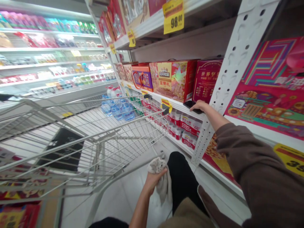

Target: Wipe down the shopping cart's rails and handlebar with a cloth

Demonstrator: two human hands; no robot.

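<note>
My left hand (153,180) is closed round a crumpled pale cloth (163,185), which hangs down beside my bent knee. On the right, my right hand (199,105) grips a flat dark object (190,104), like a phone, at the edge of the white shelf (178,104). Behind that hand stands a dark red gift box (206,80), with a larger red and gold nut box (172,79) to its left. The fingertips of my right hand are partly hidden.
A metal shopping cart (114,134) fills the left and centre. Blue-tinted water bottles (121,107) stand on the floor beyond it. Red and white packs (190,123) sit on the lower shelf. A perforated white post (228,76) rises beside my right forearm.
</note>
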